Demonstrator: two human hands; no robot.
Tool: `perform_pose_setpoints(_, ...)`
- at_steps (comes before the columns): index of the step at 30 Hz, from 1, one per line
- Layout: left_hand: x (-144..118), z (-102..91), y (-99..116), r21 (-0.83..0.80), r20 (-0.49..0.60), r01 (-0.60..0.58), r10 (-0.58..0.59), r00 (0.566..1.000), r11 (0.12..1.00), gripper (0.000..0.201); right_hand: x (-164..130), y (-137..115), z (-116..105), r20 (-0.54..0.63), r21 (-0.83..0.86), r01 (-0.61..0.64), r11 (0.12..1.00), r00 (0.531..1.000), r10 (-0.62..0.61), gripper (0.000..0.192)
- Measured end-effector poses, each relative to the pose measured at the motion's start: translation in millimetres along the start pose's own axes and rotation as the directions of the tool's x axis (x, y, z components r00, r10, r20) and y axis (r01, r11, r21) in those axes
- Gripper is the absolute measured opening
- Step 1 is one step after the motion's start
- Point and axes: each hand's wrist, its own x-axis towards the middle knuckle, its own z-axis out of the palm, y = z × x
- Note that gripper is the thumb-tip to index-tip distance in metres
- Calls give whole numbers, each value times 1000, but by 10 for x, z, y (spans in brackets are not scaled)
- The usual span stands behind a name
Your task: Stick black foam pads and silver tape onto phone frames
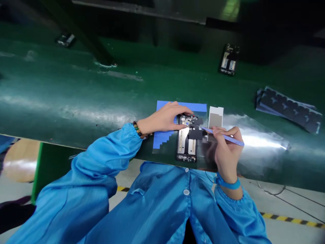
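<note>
An opened phone (182,142), its circuit board and metal inner plate exposed, lies on the bench close to its front edge. My left hand (166,118) grips its upper part, with the index finger along the top edge and the thumb over the board. In my right hand (228,147) is a pair of blue tweezers (232,139), pinched and pointing left. The tips meet a thin black sticker (195,133) that lies over the phone's right side; whether it is stuck down, I cannot tell. Beneath the left hand is a sheet with blue strips (161,138).
A white-and-grey card (216,118) and clear film (254,135) lie to the right. Farther right are stacked sheets of black stickers (289,108). Other opened phones sit at the back right (229,59) and back left (65,40). A dark green post (83,34) rises at the left.
</note>
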Motion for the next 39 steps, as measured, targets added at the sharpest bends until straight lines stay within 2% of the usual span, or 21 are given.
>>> perform_pose_setpoints(8,-30,5,16,28,-11,16,-16,1000,999,43,-81,-32,179,-35,-36,57,998,998,-58,32)
perform_pose_setpoints(31,-45,16,48,42,5,55,-56,998,998,41,-98,43,178,-20,-72,24,997,999,-26,31)
perform_pose_setpoints(35,-57,19,48,82,8,9,-10,1000,997,35,-99,52,197,-15,-80,26,996,1000,-27,31)
perform_pose_setpoints(39,-67,41,47,247,64,-97,84,994,964,33,-91,10,177,-23,-85,42,995,999,-44,32)
